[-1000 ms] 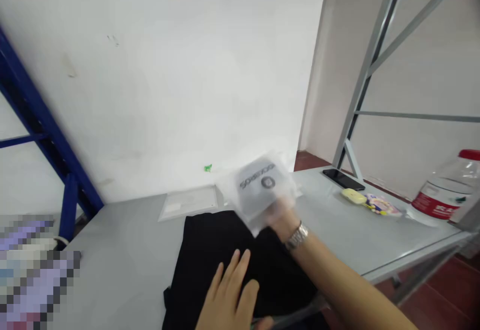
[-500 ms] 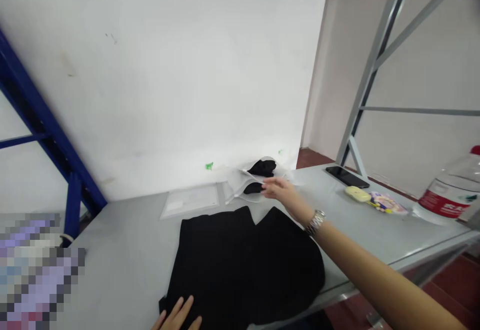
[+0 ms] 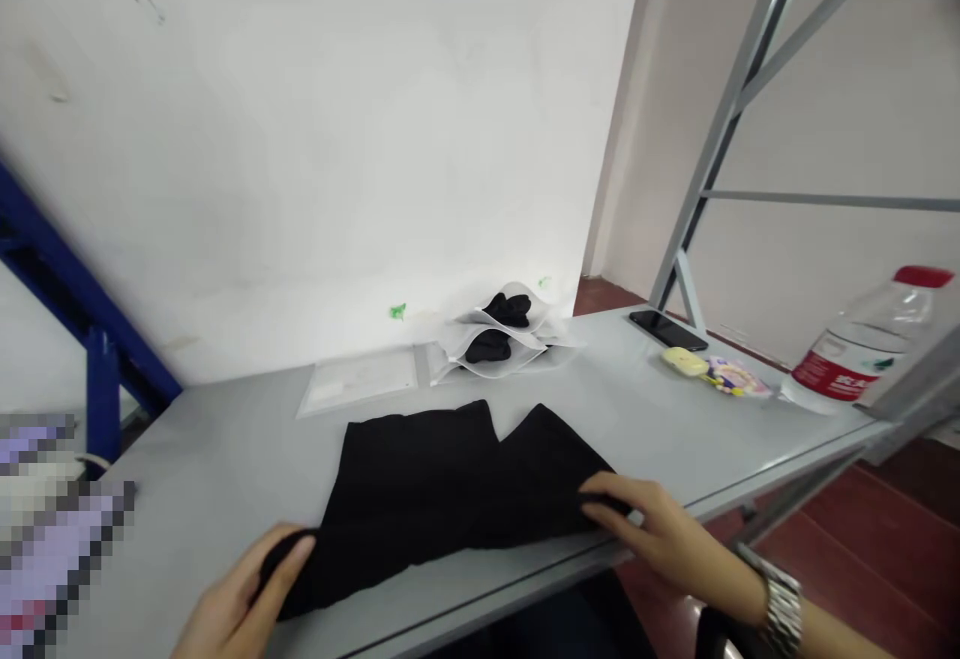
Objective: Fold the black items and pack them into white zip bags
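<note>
On the table [image 3: 210, 479]: black garment [image 3: 420, 479], near the front edge; dragging could pull it off.
White bags [image 3: 450, 341]: stacked behind; a knock might topple them.
Left hand [image 3: 236, 599]: closed on garment's left end.
Right hand [image 3: 660, 529]: pinching its right; uneven pulling could crease it.

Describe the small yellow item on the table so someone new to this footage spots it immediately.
On the grey table, go to the far right, between the black phone and the red-capped bottle. The yellow item is small and rounded, beside a purple-and-white patterned piece. Its plain pale yellow top sets it apart from both the phone and that piece.
</note>
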